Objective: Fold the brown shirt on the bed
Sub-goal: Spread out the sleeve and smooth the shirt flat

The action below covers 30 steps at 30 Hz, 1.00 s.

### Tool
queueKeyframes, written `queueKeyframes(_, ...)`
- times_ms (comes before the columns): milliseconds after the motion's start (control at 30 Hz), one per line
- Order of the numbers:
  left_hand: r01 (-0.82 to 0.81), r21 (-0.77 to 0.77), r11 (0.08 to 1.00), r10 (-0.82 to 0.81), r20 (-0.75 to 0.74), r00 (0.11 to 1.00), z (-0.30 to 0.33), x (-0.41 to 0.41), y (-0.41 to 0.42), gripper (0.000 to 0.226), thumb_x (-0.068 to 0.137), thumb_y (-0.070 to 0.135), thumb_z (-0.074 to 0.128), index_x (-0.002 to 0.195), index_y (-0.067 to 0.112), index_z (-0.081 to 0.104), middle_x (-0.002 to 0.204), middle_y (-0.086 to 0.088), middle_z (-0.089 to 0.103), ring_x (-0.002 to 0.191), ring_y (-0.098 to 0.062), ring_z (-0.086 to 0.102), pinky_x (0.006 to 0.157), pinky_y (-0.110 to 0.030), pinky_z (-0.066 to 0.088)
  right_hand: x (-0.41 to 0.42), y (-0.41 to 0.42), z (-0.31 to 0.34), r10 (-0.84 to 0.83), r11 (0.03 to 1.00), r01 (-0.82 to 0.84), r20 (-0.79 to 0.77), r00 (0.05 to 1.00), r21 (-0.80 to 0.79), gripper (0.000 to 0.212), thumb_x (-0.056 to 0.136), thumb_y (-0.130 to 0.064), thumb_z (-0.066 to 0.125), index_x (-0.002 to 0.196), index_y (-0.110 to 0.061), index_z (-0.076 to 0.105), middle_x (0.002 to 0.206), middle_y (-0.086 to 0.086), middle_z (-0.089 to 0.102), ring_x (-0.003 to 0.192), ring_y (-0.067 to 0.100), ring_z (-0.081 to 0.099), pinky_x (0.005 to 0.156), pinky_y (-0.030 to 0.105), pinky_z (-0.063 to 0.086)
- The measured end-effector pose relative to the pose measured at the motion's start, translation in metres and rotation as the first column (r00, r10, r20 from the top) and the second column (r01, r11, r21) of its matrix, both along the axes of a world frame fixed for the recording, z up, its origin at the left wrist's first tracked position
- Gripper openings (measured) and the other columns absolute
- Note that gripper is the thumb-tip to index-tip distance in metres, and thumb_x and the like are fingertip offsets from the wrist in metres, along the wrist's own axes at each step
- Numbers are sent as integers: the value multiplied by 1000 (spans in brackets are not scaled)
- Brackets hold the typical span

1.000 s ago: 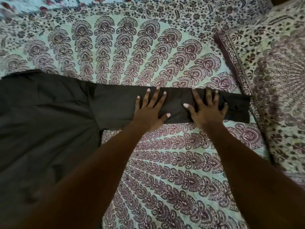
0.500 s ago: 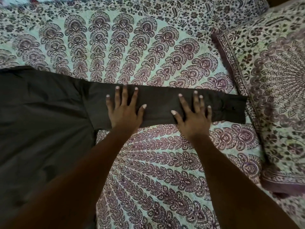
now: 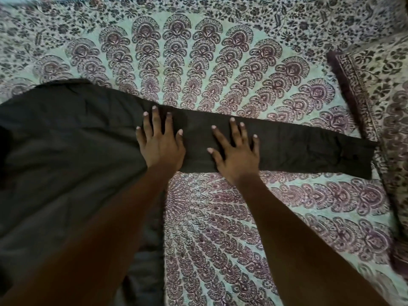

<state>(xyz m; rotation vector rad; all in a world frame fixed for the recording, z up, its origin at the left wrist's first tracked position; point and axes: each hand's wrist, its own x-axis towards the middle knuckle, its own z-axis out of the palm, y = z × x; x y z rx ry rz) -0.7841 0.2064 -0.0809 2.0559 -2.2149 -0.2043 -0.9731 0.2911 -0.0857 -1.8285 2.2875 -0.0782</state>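
Note:
The dark brown shirt (image 3: 66,155) lies flat on the bed, its body filling the left side. One long sleeve (image 3: 309,151) stretches straight out to the right, its cuff reaching the pillow. My left hand (image 3: 161,144) rests palm down with fingers spread where the sleeve joins the body. My right hand (image 3: 236,151) lies flat on the sleeve a little further right, fingers spread too. Neither hand grips the cloth.
A patterned bedsheet (image 3: 220,217) in pale green and maroon covers the bed. A matching pillow (image 3: 379,89) lies along the right edge, next to the sleeve's cuff.
Both hands have slid leftward along the sleeve, from near the cuff toward the shoulder, staying flat on the cloth.

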Motion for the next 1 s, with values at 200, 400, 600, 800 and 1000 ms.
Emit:
queueKeyframes(200,63,40,997,-63,-10,998,-8,51,-11,73,99,63,31,158,22,24,169,1,15,156,-25,10,123,-56,9,-2,-9,-1,-366,931,365,-16,931,-15,70,94,-78,22,156,-48,16,169,12,8,156,37,0,118,68,8)
queueKeyframes(400,194,83,977,-195,6,981,-12,67,-46,77,96,72,24,161,33,8,170,9,1,157,-24,-3,124,-59,2,51,-56,4,65,997,-65,7,998,-46,62,99,-66,26,157,-50,11,170,8,4,156,34,-1,120,65,9)
queueKeyframes(600,287,82,954,-292,55,955,-8,59,-56,70,100,61,26,161,29,13,171,4,3,157,-29,-3,123,-61,1,43,-60,0,-31,999,32,53,998,-25,54,104,-55,25,156,-42,24,169,0,13,155,23,11,120,62,13)
queueKeyframes(800,466,30,884,-466,10,885,-3,13,-20,69,101,54,30,161,22,16,170,-1,9,157,-27,6,123,-55,14,-24,-18,3,-15,999,17,-52,999,42,66,101,-66,20,160,-37,12,170,9,5,156,32,3,116,67,13)
queueKeyframes(1000,385,105,917,-381,-56,923,-11,-41,12,72,101,54,29,161,16,15,171,-6,5,157,-28,5,124,-54,13,-82,23,9,-234,968,236,-32,972,80,67,96,-76,20,157,-50,6,170,0,1,157,28,-4,118,68,7)
